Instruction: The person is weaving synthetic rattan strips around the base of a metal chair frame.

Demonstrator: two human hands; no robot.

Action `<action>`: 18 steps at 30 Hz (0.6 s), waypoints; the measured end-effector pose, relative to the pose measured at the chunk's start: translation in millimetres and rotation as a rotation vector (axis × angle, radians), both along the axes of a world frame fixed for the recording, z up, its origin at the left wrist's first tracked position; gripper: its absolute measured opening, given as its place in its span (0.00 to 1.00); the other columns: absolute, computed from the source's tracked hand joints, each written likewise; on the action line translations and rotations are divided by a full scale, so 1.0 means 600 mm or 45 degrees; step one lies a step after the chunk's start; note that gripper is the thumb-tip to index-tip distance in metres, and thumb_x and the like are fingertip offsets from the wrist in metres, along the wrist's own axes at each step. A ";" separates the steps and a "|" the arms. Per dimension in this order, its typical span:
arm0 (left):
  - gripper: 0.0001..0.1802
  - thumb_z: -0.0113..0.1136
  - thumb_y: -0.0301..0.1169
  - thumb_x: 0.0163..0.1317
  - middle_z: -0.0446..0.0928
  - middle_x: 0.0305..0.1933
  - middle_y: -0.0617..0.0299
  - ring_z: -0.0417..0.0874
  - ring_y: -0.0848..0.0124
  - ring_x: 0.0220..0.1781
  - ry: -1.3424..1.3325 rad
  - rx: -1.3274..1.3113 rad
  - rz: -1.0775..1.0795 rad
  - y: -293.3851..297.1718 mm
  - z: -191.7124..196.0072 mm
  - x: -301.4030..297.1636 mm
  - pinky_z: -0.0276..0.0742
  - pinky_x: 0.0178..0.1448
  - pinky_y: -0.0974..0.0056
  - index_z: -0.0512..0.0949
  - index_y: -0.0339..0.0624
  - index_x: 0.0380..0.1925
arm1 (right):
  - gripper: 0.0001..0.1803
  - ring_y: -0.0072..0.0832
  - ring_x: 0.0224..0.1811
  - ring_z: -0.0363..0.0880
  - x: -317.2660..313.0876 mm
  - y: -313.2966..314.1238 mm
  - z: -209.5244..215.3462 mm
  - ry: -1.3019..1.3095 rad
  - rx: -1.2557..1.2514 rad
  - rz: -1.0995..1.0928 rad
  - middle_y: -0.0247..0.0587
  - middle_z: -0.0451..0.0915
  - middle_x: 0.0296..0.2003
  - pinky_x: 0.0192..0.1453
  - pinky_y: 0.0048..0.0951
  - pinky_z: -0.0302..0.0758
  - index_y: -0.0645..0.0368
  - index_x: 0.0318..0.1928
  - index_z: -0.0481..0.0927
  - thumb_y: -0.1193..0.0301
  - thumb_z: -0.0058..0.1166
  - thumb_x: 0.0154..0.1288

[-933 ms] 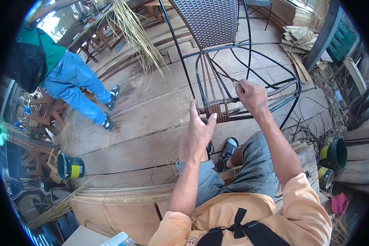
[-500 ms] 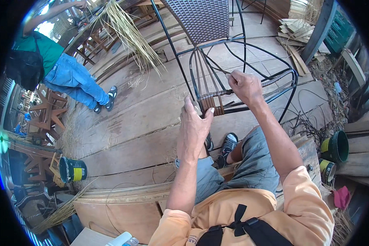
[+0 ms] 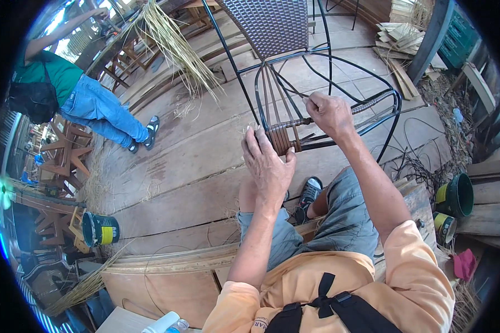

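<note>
A metal chair frame (image 3: 395, 114) stands before me, its backrest (image 3: 269, 25) woven in dark strips. Several brown strips run from the backrest's foot to the front rail and wrap round it in a brown band (image 3: 280, 137). My left hand (image 3: 269, 166) grips the front left corner, fingers along the outer side and thumb against the wrapped band. Above the front rail, my right hand (image 3: 330, 115) is closed in a fist. A thin dark strip (image 3: 297, 94) leads into it; the fingers hide its end.
On the left stands a person (image 3: 97, 108) in a green shirt and jeans. Pale fibre strands (image 3: 175, 50) hang at the back. Buckets stand at left (image 3: 100, 228) and right (image 3: 454, 195). Loose dark strips (image 3: 414, 164) lie right of the chair, near stacked wood slats (image 3: 400, 41).
My left hand has shifted slightly, its fingers spreading more around the corner as the thumb moves a little right. The right fist has moved slightly left and stays closed.
</note>
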State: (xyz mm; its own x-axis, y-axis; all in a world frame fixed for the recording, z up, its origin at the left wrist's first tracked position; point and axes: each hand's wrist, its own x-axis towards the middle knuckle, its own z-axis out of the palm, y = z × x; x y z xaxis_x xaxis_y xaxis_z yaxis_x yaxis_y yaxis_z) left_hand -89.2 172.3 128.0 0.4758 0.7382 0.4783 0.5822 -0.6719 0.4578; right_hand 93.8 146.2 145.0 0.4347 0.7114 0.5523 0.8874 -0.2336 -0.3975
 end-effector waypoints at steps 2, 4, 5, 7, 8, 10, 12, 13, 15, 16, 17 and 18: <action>0.42 0.65 0.29 0.45 0.50 0.63 0.37 0.54 0.42 0.65 0.033 0.039 0.007 0.005 0.002 -0.001 0.54 0.67 0.48 0.54 0.30 0.59 | 0.11 0.45 0.21 0.76 0.001 -0.001 -0.002 -0.004 0.002 0.008 0.48 0.75 0.16 0.24 0.40 0.73 0.58 0.24 0.75 0.65 0.51 0.58; 0.43 0.66 0.27 0.42 0.50 0.63 0.40 0.53 0.43 0.65 -0.115 0.095 -0.293 0.019 0.004 -0.001 0.55 0.65 0.45 0.55 0.37 0.59 | 0.11 0.45 0.21 0.77 0.004 -0.004 0.002 -0.007 -0.005 0.027 0.48 0.75 0.16 0.25 0.41 0.73 0.58 0.24 0.75 0.64 0.51 0.58; 0.41 0.67 0.26 0.42 0.50 0.63 0.42 0.55 0.44 0.64 -0.150 0.102 -0.319 0.020 0.005 0.001 0.56 0.63 0.45 0.58 0.41 0.58 | 0.11 0.45 0.22 0.77 0.005 -0.006 0.003 0.014 -0.017 0.019 0.48 0.75 0.17 0.25 0.41 0.73 0.58 0.24 0.75 0.64 0.51 0.58; 0.39 0.67 0.27 0.42 0.51 0.62 0.43 0.56 0.45 0.64 -0.149 0.143 -0.365 0.028 -0.012 -0.004 0.57 0.62 0.46 0.60 0.43 0.56 | 0.11 0.46 0.23 0.77 0.007 -0.006 0.001 0.043 -0.020 0.025 0.49 0.75 0.17 0.26 0.42 0.73 0.58 0.26 0.75 0.64 0.50 0.59; 0.37 0.68 0.27 0.43 0.52 0.62 0.44 0.57 0.46 0.63 -0.149 0.179 -0.413 0.032 -0.022 -0.007 0.58 0.61 0.46 0.61 0.45 0.55 | 0.11 0.46 0.23 0.77 0.008 -0.004 0.000 0.042 -0.016 0.027 0.49 0.75 0.17 0.26 0.42 0.73 0.58 0.26 0.75 0.64 0.50 0.59; 0.30 0.67 0.29 0.44 0.54 0.61 0.48 0.59 0.48 0.62 -0.161 0.182 -0.423 0.034 -0.030 -0.009 0.59 0.59 0.47 0.68 0.50 0.49 | 0.10 0.45 0.27 0.77 0.007 -0.002 0.002 0.097 -0.103 0.009 0.50 0.76 0.22 0.30 0.42 0.74 0.57 0.29 0.76 0.65 0.49 0.59; 0.23 0.67 0.30 0.44 0.56 0.61 0.51 0.59 0.50 0.62 -0.070 0.276 -0.434 0.034 -0.035 -0.009 0.58 0.60 0.47 0.72 0.52 0.44 | 0.10 0.45 0.34 0.77 0.002 0.000 0.010 0.061 0.032 0.049 0.51 0.77 0.29 0.38 0.42 0.74 0.59 0.33 0.76 0.65 0.49 0.59; 0.20 0.67 0.31 0.44 0.56 0.61 0.54 0.59 0.51 0.62 -0.099 0.263 -0.423 0.033 -0.036 -0.006 0.57 0.61 0.48 0.74 0.52 0.40 | 0.12 0.45 0.38 0.76 0.000 0.004 0.014 0.037 0.171 -0.004 0.52 0.77 0.33 0.41 0.41 0.73 0.60 0.35 0.76 0.64 0.49 0.59; 0.20 0.67 0.31 0.44 0.56 0.61 0.54 0.59 0.51 0.62 -0.099 0.269 -0.424 0.033 -0.037 -0.005 0.57 0.61 0.48 0.74 0.52 0.40 | 0.16 0.46 0.49 0.71 -0.004 0.012 0.022 0.016 0.225 -0.019 0.51 0.76 0.42 0.48 0.40 0.71 0.63 0.37 0.78 0.61 0.49 0.61; 0.21 0.67 0.31 0.44 0.57 0.61 0.53 0.59 0.51 0.62 -0.098 0.278 -0.425 0.033 -0.038 -0.005 0.57 0.60 0.48 0.74 0.52 0.41 | 0.18 0.46 0.50 0.71 -0.010 0.015 0.029 0.088 -0.074 0.016 0.52 0.75 0.42 0.49 0.41 0.71 0.63 0.38 0.79 0.59 0.47 0.62; 0.21 0.67 0.31 0.44 0.57 0.61 0.53 0.59 0.51 0.62 -0.096 0.274 -0.426 0.034 -0.039 -0.006 0.57 0.60 0.48 0.74 0.52 0.41 | 0.21 0.46 0.50 0.71 -0.019 0.022 0.037 0.161 -0.373 0.052 0.52 0.75 0.43 0.50 0.41 0.70 0.64 0.38 0.79 0.57 0.46 0.62; 0.21 0.67 0.31 0.44 0.57 0.61 0.54 0.59 0.52 0.62 -0.099 0.256 -0.410 0.036 -0.040 -0.009 0.57 0.60 0.48 0.74 0.51 0.40 | 0.24 0.47 0.46 0.74 -0.047 0.032 0.052 0.168 -0.593 -0.088 0.51 0.78 0.37 0.49 0.44 0.70 0.64 0.31 0.80 0.54 0.44 0.62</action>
State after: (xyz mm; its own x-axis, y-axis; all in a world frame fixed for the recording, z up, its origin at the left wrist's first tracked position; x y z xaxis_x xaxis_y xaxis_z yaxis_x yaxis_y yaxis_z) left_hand -94.4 193.6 104.1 0.6248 0.4447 0.6418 0.2953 -0.8955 0.3330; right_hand 65.6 165.6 176.3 0.5345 0.8367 0.1191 0.8126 -0.4701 -0.3444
